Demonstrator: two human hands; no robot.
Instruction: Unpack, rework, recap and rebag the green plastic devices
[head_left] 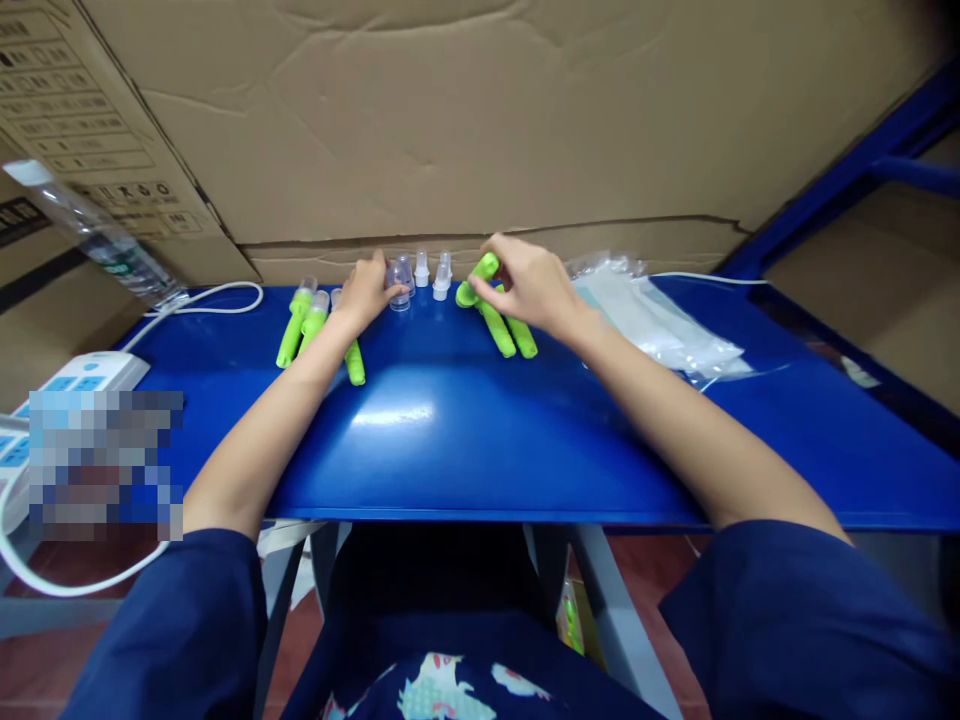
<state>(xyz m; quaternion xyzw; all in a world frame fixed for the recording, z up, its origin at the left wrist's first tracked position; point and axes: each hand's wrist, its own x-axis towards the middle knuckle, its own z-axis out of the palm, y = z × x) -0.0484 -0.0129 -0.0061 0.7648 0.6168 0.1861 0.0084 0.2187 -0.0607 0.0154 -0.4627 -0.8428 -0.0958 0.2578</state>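
My right hand (532, 282) pinches a bright green tube-shaped piece (486, 267) between thumb and fingers, above the table. Below it lie two more green tubes (498, 332), side by side and partly covered by the hand. My left hand (366, 292) has its thumb and fingers closed around a clear plastic cap (399, 298) at the back of the table. Further small clear caps (442, 278) stand just right of it. Left of and beneath my left forearm lie several green tubes with clear tops (292, 328); the forearm hides part of them.
The blue table (465, 440) backs onto a cardboard sheet (480, 120). Clear plastic bags (660, 325) lie to the right of my right hand. A white power strip (112, 372) with a cable and a leaning plastic bottle (112, 250) are on the left. A blue metal frame (847, 190) rises at right.
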